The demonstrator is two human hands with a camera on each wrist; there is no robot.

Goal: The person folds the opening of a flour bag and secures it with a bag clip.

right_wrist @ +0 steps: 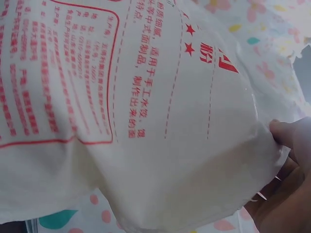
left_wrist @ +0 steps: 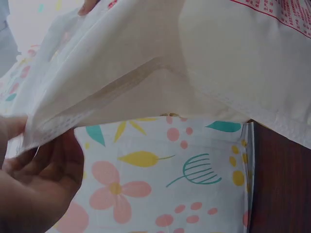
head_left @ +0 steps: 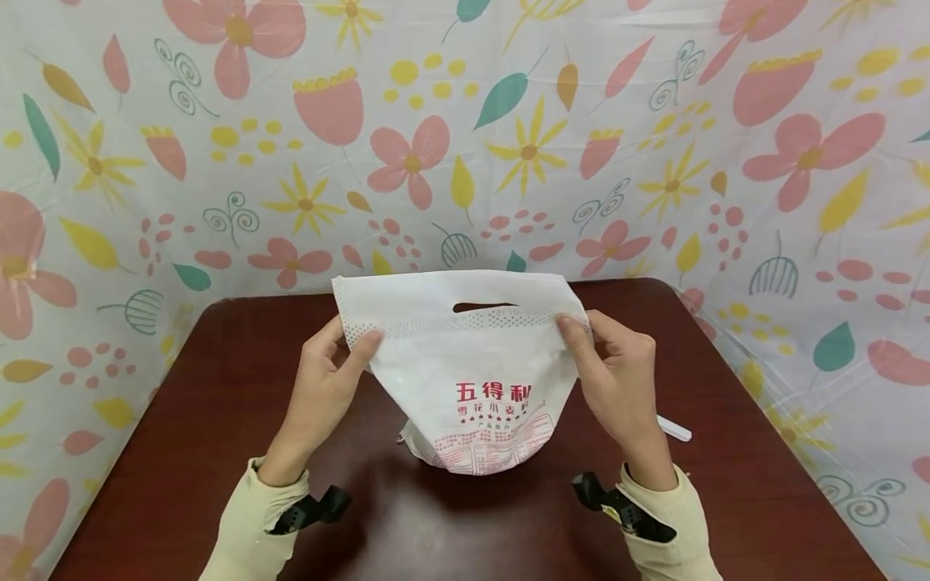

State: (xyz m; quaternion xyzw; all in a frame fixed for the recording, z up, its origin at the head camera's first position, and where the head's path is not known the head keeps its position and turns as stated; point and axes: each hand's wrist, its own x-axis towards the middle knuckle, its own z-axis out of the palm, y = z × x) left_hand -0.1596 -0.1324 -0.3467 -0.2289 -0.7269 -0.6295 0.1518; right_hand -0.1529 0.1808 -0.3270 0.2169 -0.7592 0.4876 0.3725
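A white flour bag (head_left: pixel 436 355) with red Chinese print hangs between the two hands, its lower part rounded and bulging over the table. Along its top runs a band with a slot-shaped handle hole (head_left: pixel 485 307). My left hand (head_left: pixel 323 387) pinches the bag's upper left side, thumb in front and fingers behind. On the opposite upper side my right hand (head_left: pixel 621 379) pinches it the same way. The left wrist view shows the left hand (left_wrist: pixel 41 189) at the seamed edge. Lines of small red text cover the bag (right_wrist: pixel 170 145) in the right wrist view.
A dark red-brown table (head_left: pixel 240 403) lies beneath the bag. Part of a slim white object (head_left: pixel 676 428) shows beside the right wrist. A floral-patterned curtain (head_left: pixel 407 202) hangs behind and around the table.
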